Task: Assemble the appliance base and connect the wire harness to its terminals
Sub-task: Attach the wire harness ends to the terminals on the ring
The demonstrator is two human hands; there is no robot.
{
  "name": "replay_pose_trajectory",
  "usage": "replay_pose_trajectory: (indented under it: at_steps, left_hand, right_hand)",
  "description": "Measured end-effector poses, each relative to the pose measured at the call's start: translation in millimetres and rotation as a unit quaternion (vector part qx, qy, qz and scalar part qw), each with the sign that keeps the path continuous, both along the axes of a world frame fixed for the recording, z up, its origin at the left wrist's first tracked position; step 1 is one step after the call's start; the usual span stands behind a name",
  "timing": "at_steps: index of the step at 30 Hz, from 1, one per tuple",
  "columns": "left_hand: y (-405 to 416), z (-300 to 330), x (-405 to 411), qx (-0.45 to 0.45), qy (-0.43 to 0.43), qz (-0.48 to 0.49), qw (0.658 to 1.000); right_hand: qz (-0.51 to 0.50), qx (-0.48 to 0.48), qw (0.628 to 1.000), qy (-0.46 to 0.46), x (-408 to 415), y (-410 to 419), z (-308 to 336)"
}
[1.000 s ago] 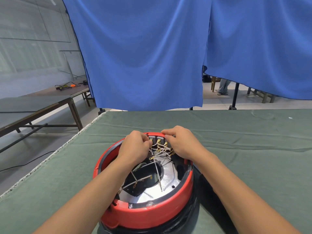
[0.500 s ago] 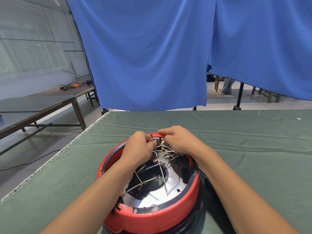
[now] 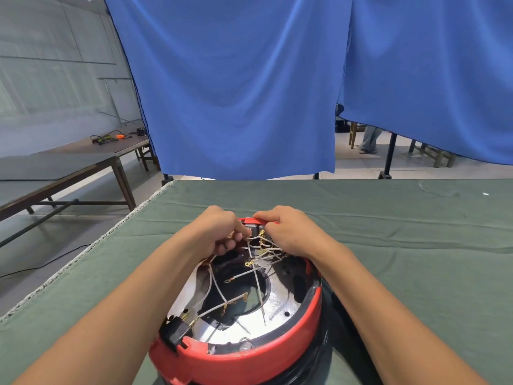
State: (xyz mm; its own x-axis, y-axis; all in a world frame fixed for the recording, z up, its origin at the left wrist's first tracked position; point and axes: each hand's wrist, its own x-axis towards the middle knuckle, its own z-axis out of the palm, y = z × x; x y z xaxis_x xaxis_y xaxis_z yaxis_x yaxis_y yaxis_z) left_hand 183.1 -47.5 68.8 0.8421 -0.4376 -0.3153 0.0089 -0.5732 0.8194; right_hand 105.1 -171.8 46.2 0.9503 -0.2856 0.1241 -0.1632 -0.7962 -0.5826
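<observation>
Head view: red appliance base (image 3: pixel 238 357), tangled white wires (image 3: pixel 261 262).

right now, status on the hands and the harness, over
Left hand pinching white wire harness at far rim of red base. Right hand curled on same wires and rim. Loose leads cross the centre opening.

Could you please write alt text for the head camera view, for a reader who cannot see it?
A person's left hand pinches a white wire while the right hand works among brass terminals at the far edge of a round red appliance base. It sits on a green cloth-covered table before blue curtains.
</observation>
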Motion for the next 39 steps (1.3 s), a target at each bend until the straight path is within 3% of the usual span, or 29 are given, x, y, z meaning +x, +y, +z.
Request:
replay_pose_trajectory:
  at_steps: [10,18,24,31,35,39]
  left_hand:
    - [-12,-3,-6,-0.015,-0.033,0.041,0.999]
    - [9,8,4,0.083,-0.106,-0.064,0.989]
    - [31,8,3,0.159,-0.211,-0.078,0.961]
    - [48,6,1,0.282,-0.344,-0.101,0.89]
    - [50,2,0,0.229,-0.356,-0.092,0.901]
    - [47,-11,-3,0.139,-0.431,-0.044,0.891]
  right_hand:
    - [-0.013,-0.02,1.0,0.012,-2,2,1]
    - [-0.027,0.024,0.999,0.002,-3,5,-1]
    - [-0.038,0.032,0.999,-0.008,-9,8,2]
    - [-0.062,0.019,0.998,-0.008,-13,9,2]
    - [-0.074,0.018,0.997,-0.01,-15,7,2]
    - [-0.101,0.006,0.995,-0.016,-16,2,1]
